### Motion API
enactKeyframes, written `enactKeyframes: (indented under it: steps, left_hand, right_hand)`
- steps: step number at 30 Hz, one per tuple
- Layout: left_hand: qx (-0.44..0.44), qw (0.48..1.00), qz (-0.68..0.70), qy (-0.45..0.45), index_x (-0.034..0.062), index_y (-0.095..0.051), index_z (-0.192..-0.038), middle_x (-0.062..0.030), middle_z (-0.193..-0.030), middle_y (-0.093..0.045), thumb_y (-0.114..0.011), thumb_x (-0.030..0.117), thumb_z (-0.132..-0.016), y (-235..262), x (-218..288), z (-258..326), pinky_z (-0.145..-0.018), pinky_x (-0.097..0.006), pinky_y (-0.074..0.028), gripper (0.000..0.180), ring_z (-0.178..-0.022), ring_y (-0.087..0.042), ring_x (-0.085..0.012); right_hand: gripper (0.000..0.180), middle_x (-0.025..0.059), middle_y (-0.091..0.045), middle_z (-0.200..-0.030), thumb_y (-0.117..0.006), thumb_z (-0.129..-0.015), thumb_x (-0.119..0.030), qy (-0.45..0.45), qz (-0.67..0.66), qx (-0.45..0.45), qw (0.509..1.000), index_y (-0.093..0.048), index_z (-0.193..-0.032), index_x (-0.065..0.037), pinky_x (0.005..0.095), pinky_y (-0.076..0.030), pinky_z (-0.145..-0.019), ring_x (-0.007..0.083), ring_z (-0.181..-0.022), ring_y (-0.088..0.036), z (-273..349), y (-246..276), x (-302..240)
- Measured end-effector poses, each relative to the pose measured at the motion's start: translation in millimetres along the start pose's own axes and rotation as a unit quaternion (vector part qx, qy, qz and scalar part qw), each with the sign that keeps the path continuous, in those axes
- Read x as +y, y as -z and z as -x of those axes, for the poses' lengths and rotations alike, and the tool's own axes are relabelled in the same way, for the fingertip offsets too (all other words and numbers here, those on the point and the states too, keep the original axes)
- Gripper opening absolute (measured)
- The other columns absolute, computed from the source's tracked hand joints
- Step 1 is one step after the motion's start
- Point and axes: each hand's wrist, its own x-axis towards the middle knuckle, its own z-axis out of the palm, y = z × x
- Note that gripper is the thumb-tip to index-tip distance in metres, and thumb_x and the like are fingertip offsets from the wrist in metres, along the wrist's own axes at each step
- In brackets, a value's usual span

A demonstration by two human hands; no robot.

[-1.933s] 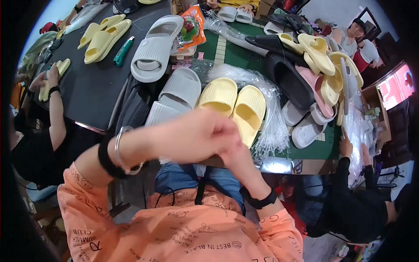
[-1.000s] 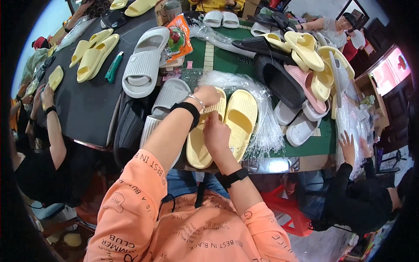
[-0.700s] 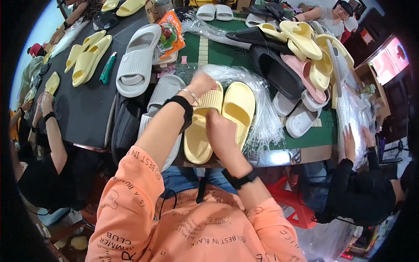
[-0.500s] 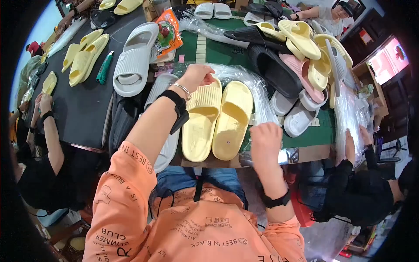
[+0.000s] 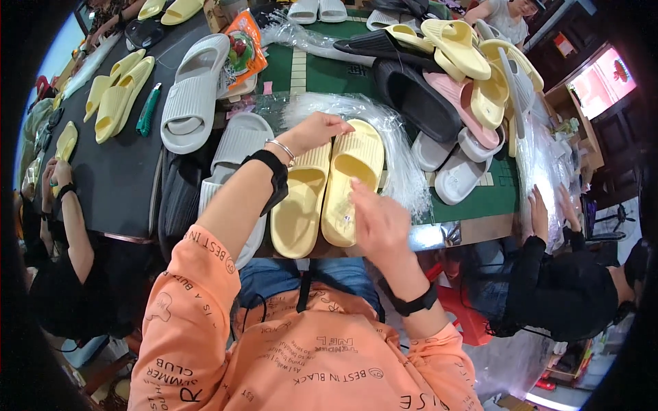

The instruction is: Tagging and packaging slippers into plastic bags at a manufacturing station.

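A person in an orange printed sweatshirt works over a crowded table, forearms rising from the lower edge. The right hand, a black band on its wrist, hovers with fingers loosely spread over the heel end of the right-hand yellow slide sandal; whether the fingertips touch it cannot be told, and nothing is gripped. Just beside it, touching along their length, lies the second yellow slide sandal, its heel near the table's front edge. The left hand, wearing a black band and a thin bracelet, rests at the toe ends of the pair, fingers curled and pointing right; the hold itself is hidden. Both sandals lie on a sheet of clear plastic wrap spread over the green table surface. To the left sit grey slides and a larger grey one on a dark mat. Farther back, black, pink and yellow sandals are heaped together. At the right edge another person in black reaches toward plastic bags.
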Motion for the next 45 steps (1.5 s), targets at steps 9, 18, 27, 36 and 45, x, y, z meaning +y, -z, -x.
enactKeyframes:
  steps: [9,18,27,36,45]
  left_hand:
    - [0.042,0.992,-0.099,-0.058,-0.0009,-0.061,-0.103,-0.0063,-0.092,-0.064,-0.054,0.022,-0.087,-6.2,-12.8,-14.8,-0.076,-0.024,-0.043,0.029,-0.083,-0.054,-0.0092]
    - [0.070,0.991,-0.115,0.001,0.0005,-0.064,-0.097,-0.0059,-0.083,-0.065,-0.056,0.018,-0.085,-15.1,-2.6,-19.4,-0.069,-0.026,-0.044,0.023,-0.074,-0.053,-0.0093]
    - [0.081,0.992,-0.098,-0.004,-0.0003,-0.064,-0.095,-0.0046,-0.077,-0.063,-0.057,0.019,-0.084,-13.1,-12.0,-24.2,-0.066,-0.026,-0.043,0.023,-0.071,-0.051,-0.0085]
    - [0.050,0.997,-0.057,0.017,0.0024,-0.065,-0.098,0.0000,-0.073,-0.060,-0.056,0.021,-0.085,-14.6,-3.1,-19.5,-0.056,-0.022,-0.039,0.024,-0.062,-0.044,-0.0054]
    - [0.013,0.997,0.057,0.042,0.0056,-0.064,-0.101,0.0055,-0.076,-0.056,-0.050,0.023,-0.088,-14.3,-1.4,-16.8,-0.052,-0.018,-0.033,0.026,-0.058,-0.037,-0.0037]
  right_hand:
    - [0.012,0.0116,-0.065,-0.086,-0.052,-0.082,0.000,-0.477,-0.377,-0.039,0.793,-0.059,-0.091,0.003,0.0234,-0.048,-0.063,0.0141,-0.071,-0.063,31.9,-37.8,-41.1]
    - [0.014,0.0147,-0.059,-0.064,-0.052,-0.076,-0.007,-0.469,-0.326,-0.277,0.772,-0.058,-0.081,0.005,0.0303,-0.046,-0.052,0.0205,-0.056,-0.061,17.4,-65.5,15.5]
    - [0.014,0.0225,-0.059,-0.069,-0.052,-0.075,-0.006,-0.449,-0.183,-0.245,0.840,-0.059,-0.079,0.005,0.0366,-0.047,-0.061,0.0315,-0.065,-0.060,34.1,-44.3,-7.7]
    - [0.014,0.0206,-0.053,-0.080,-0.052,-0.074,0.000,-0.289,-0.019,-0.168,0.942,-0.050,-0.087,0.001,0.0423,-0.046,-0.062,0.0373,-0.072,-0.056,12.8,-90.7,17.6]
    - [0.015,0.0223,-0.054,-0.080,-0.051,-0.072,0.001,-0.212,0.028,-0.202,0.956,-0.049,-0.086,0.004,0.0409,-0.046,-0.062,0.0351,-0.076,-0.057,5.1,-92.3,26.1]
